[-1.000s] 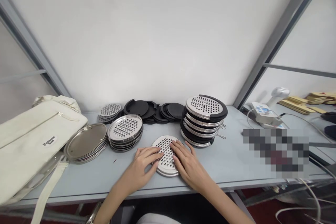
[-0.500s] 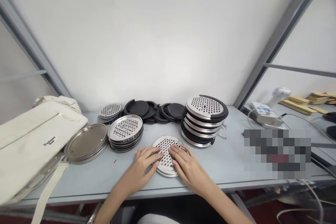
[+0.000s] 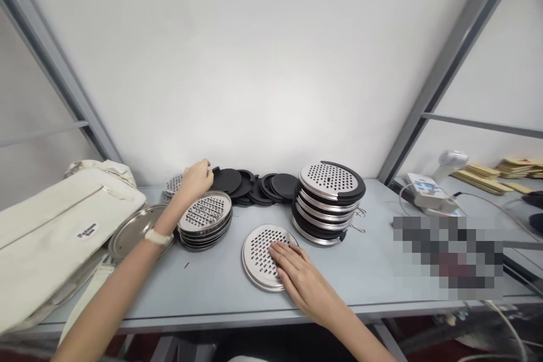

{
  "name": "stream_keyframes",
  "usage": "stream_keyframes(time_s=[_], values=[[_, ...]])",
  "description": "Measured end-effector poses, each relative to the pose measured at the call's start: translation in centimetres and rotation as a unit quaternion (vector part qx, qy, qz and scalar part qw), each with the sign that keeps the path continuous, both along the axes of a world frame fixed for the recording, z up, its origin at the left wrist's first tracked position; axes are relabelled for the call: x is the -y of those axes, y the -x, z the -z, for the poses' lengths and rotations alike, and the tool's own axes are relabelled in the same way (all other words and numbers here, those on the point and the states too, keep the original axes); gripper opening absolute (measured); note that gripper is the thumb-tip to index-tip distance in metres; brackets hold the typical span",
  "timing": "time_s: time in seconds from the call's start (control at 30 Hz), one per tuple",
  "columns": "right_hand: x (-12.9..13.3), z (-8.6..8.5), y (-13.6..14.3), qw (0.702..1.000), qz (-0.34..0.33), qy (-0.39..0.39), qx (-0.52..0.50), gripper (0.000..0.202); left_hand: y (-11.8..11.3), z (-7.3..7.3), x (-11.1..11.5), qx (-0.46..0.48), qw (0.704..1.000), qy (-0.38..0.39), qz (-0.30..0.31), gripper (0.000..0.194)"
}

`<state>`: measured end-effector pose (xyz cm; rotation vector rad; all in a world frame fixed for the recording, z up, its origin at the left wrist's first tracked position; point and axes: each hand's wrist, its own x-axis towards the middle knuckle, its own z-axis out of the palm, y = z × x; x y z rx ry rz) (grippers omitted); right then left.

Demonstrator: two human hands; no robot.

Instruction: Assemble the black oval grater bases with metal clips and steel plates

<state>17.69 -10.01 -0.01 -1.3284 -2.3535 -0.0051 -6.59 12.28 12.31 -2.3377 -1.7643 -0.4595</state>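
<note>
My right hand lies flat with fingers stretched over the right side of a round perforated metal disc near the table's front edge. Stretched to the back left, my left hand has its fingers curled beside the black round pieces. Whether it holds anything is hidden. Below that hand stands a stack of metal grater discs. Small perforated discs show behind my left wrist, and plain metal plates are partly covered by my left forearm.
A tall stack of perforated discs with black rims stands right of centre. A cream bag fills the left side. At the right are a white device, cables and yellowish flat pieces. A blurred patch hides part of the table.
My left hand has left the disc in front and moved up and left to the back pieces. My right hand remains on the disc. The view has shifted slightly.
</note>
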Motion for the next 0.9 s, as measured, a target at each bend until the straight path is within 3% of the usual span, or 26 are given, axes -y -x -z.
stream_keyframes(time_s=[0.07,0.2,0.3,0.47,0.7,0.9], values=[[0.1,0.1,0.0,1.0,0.002,-0.008,0.0,0.047,0.3,0.4,-3.0,-0.049,0.994,0.06,-0.072,0.034],[0.1,1.0,0.0,0.996,0.067,-0.055,-0.026,0.043,0.4,2.3,-5.8,-0.063,0.986,0.106,-0.116,0.03],[-0.1,1.8,0.0,0.978,0.183,-0.071,-0.076,0.037,0.4,3.5,-6.3,-0.063,0.985,0.105,-0.122,0.032],[-0.7,2.7,-0.3,0.953,0.275,-0.075,-0.099,0.026,0.1,3.8,-6.6,-0.057,0.99,0.057,-0.119,0.033],[-1.1,3.1,-0.8,0.942,0.292,-0.076,-0.145,0.026,0.0,3.0,-6.6,-0.061,0.993,0.011,-0.102,0.032],[-1.3,3.5,-1.1,0.937,0.305,-0.069,-0.155,0.036,1.1,3.8,-6.9,-0.07,0.993,0.019,-0.094,0.031]])
